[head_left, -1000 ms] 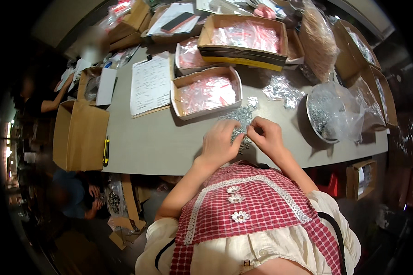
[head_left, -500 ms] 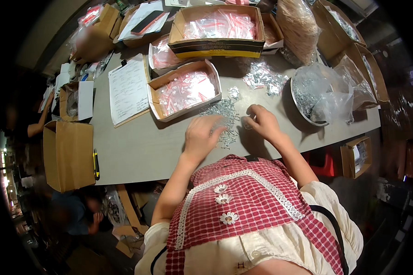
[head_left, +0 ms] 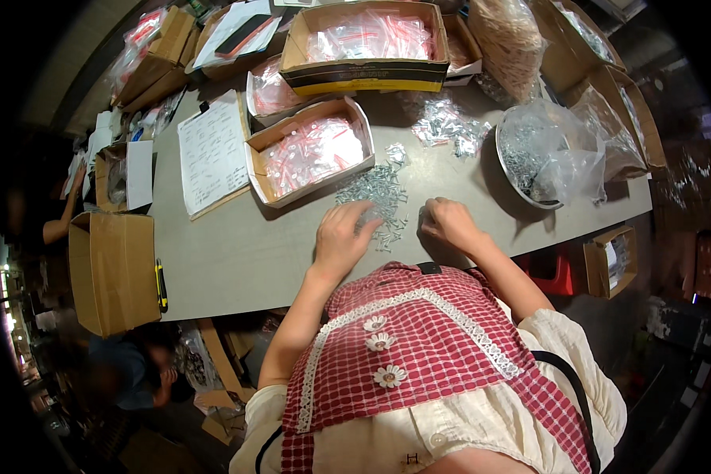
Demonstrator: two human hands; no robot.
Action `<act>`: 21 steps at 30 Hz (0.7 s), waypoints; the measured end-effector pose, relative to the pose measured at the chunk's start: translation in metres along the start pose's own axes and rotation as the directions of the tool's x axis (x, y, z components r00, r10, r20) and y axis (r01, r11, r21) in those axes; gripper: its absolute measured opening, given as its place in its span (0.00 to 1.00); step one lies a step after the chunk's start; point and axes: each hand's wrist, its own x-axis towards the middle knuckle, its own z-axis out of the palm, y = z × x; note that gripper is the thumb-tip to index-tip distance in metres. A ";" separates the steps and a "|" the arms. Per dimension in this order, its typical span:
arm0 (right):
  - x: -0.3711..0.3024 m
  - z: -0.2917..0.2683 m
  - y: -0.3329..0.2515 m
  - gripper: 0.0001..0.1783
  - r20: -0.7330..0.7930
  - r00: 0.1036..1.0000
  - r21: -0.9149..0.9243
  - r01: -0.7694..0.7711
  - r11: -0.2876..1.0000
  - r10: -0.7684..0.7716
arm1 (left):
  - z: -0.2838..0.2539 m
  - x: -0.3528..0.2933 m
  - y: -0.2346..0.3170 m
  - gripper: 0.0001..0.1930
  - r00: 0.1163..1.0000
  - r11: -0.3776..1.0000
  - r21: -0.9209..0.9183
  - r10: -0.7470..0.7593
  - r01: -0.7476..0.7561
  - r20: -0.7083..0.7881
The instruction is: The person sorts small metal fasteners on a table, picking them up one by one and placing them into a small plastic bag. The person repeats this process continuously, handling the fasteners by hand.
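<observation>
A loose pile of small silvery screws (head_left: pixel 383 197) lies on the grey table in front of me. At the pile's left edge rests my left hand (head_left: pixel 341 241), its thumb apart from the bent fingers and no item visible between them. Just right of the screws, my right hand (head_left: pixel 450 223) is closed with its fingers curled down at the tabletop. Whatever those fingers may hold is hidden. Beyond the pile stands a white-edged cardboard box (head_left: pixel 265 178) full of small clear bags with red strips. One small filled bag (head_left: pixel 396 153) lies at the pile's far end.
A metal bowl (head_left: pixel 521 192) of screws, partly covered by clear plastic, stands on the right. More small bags (head_left: pixel 446 122) lie behind. A bigger box (head_left: pixel 363 81) of bags is at the back. Left are a clipboard sheet (head_left: pixel 211 158), cardboard box (head_left: pixel 112 268) and yellow-black cutter (head_left: pixel 161 286).
My right hand has drawn slightly nearer to me, and its fingers, spread before, are now curled together. The left hand stays by the screws. The whole view has shifted a little.
</observation>
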 end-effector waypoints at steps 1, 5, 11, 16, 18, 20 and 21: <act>0.001 -0.001 0.000 0.11 -0.013 1.000 0.026 0.004 1.000 -0.004 | 0.000 -0.001 0.001 0.14 1.000 1.000 -0.003 -0.014 0.014 -0.001; 0.002 0.004 0.000 0.11 -0.110 0.992 0.084 -0.044 0.995 0.053 | 0.000 -0.004 0.001 0.13 0.999 1.000 -0.010 -0.028 0.028 -0.025; 0.005 0.012 -0.022 0.09 -0.093 0.995 -0.255 -0.001 0.967 -0.024 | 0.002 -0.004 -0.005 0.15 0.999 0.999 -0.015 -0.030 0.029 -0.025; 0.013 0.017 -0.018 0.08 -0.083 0.956 -0.383 0.228 0.895 -0.280 | 0.004 -0.001 -0.001 0.14 1.000 1.000 -0.004 -0.003 0.003 -0.009; 0.014 0.020 -0.017 0.08 -0.046 0.945 -0.522 0.253 0.815 -0.323 | 0.003 -0.003 0.000 0.14 1.000 1.000 0.003 0.000 0.000 -0.007; 0.005 0.024 -0.021 0.08 -0.022 0.956 -0.627 0.216 0.749 -0.294 | 0.003 -0.005 -0.002 0.14 1.000 1.000 0.001 0.007 -0.007 -0.015; 0.002 0.025 -0.023 0.08 -0.012 0.961 -0.675 0.198 0.711 -0.278 | 0.002 -0.006 -0.002 0.14 1.000 1.000 0.000 -0.001 0.001 -0.013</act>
